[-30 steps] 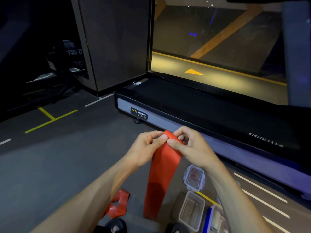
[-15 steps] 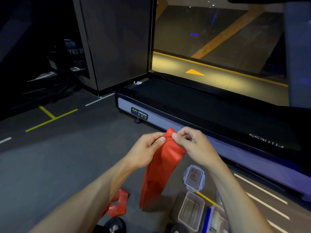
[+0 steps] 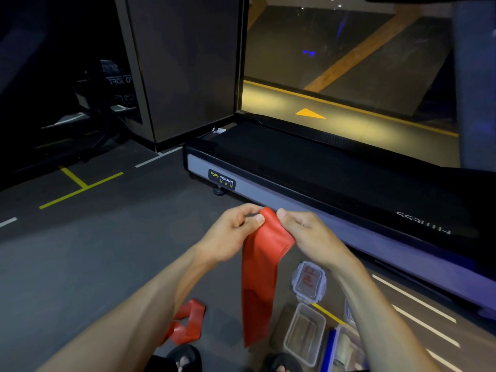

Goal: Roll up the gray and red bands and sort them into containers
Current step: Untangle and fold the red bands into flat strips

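A long red band (image 3: 259,277) hangs down in front of me over the floor. My left hand (image 3: 230,234) pinches its top edge from the left, and my right hand (image 3: 308,234) pinches the same edge from the right. A second red band (image 3: 188,322) lies crumpled on the floor below my left forearm. A clear open container (image 3: 304,334) stands on the floor at the lower right, with a clear lid (image 3: 309,281) lying just beyond it. Another container with a blue edge (image 3: 342,347) is partly hidden by my right forearm.
A treadmill (image 3: 335,183) runs across the floor just beyond my hands. A dark pillar (image 3: 182,68) stands behind it on the left. My sandalled feet (image 3: 185,358) show at the bottom edge. Yellow and white lines mark the grey floor.
The hanging band has been drawn up: its lower end has lifted and its top is bunched more tightly between my fingers. Both hands sit slightly lower and closer together.
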`<state>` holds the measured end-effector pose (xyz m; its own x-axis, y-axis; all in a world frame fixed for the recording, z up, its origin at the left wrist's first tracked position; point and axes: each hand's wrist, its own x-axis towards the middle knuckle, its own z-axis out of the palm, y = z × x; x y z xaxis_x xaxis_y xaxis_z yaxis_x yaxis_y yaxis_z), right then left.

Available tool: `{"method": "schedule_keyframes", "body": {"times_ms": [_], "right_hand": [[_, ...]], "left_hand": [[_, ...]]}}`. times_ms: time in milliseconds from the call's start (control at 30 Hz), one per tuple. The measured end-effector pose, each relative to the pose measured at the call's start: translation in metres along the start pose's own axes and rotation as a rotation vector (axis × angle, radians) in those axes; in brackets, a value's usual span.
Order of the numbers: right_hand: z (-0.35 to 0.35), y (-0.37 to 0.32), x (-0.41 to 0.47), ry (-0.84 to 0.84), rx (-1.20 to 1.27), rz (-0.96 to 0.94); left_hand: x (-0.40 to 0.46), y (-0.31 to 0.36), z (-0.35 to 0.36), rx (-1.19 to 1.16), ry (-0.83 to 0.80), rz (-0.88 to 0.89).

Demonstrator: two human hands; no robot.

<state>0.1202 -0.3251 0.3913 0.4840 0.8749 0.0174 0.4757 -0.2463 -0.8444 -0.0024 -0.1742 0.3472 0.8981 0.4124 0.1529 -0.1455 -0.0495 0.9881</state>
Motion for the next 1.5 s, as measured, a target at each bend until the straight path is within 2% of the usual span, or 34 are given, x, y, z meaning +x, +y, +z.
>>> {"method": "schedule_keyframes", "body": {"times_ms": [133, 300, 433, 633, 1033, 1233, 1500], "right_hand": [[0.0, 0.0, 0.0, 0.043, 0.035, -0.08], [0.002, 0.0, 0.003, 0.137, 0.069, -0.093], [-0.001, -0.001, 0.004, 0.184, 0.056, -0.118], [-0.005, -0.004, 0.005, 0.195, 0.044, -0.137], [-0.012, -0.002, 0.016, 0.255, -0.122, -0.122], [-0.013, 0.001, 0.016, 0.196, -0.095, -0.038], [-0.011, -0.001, 0.013, 0.063, -0.142, -0.027]], "left_hand": [[-0.003, 0.005, 0.002, -0.047, 0.029, -0.016], [-0.007, 0.007, 0.005, -0.103, -0.005, -0.034], [-0.01, -0.002, 0.001, -0.01, -0.024, 0.006], [-0.009, -0.009, -0.002, 0.143, 0.066, 0.072], [-0.003, -0.013, 0.0, 0.108, -0.008, 0.043], [-0.001, -0.013, -0.001, 0.114, -0.013, 0.022], [-0.002, -0.011, -0.002, 0.143, -0.001, 0.029]]}}
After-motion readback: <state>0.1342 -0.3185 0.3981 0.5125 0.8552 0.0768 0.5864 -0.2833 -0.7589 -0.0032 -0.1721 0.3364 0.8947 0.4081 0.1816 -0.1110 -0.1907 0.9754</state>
